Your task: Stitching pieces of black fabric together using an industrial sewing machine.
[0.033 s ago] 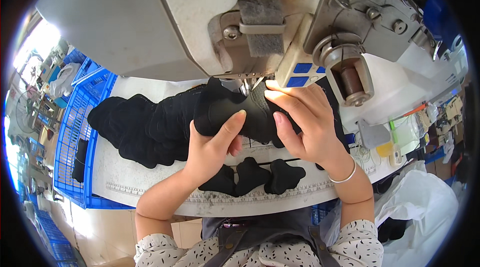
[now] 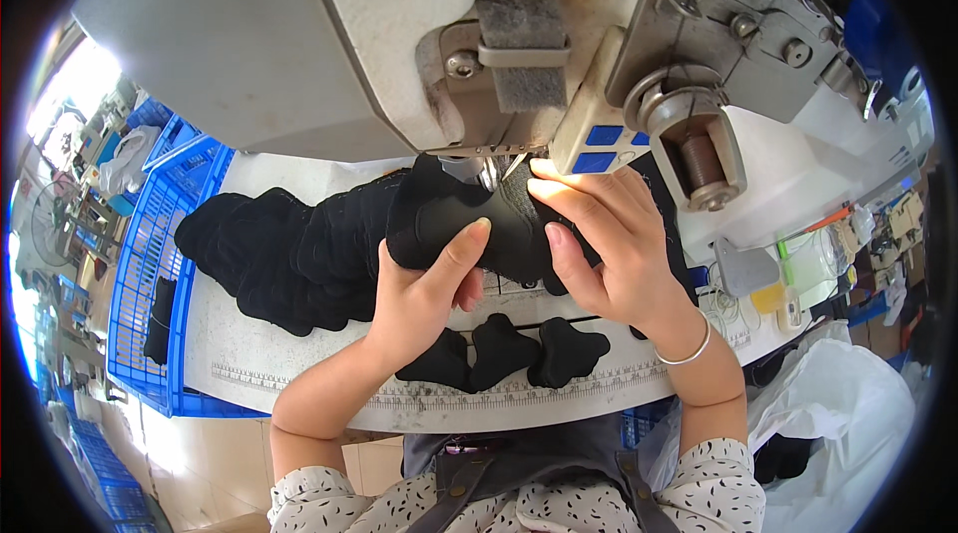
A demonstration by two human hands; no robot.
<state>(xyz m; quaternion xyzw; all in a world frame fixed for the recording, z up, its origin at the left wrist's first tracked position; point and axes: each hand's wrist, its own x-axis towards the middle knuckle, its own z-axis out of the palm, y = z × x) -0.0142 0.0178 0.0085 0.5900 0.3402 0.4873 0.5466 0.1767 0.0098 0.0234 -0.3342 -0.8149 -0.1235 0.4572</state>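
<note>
My left hand grips the near edge of a black fabric piece, with the thumb lying on top of it. My right hand, a thin bangle on its wrist, holds the same piece from the right, fingertips close to the needle area of a grey sewing machine. The piece lies folded under the machine head, and its far end is hidden there.
A pile of black fabric pieces lies to the left on the white table, whose front edge carries a ruler. Three small black pieces sit near that edge. A blue crate stands at the left and a white plastic bag at the right.
</note>
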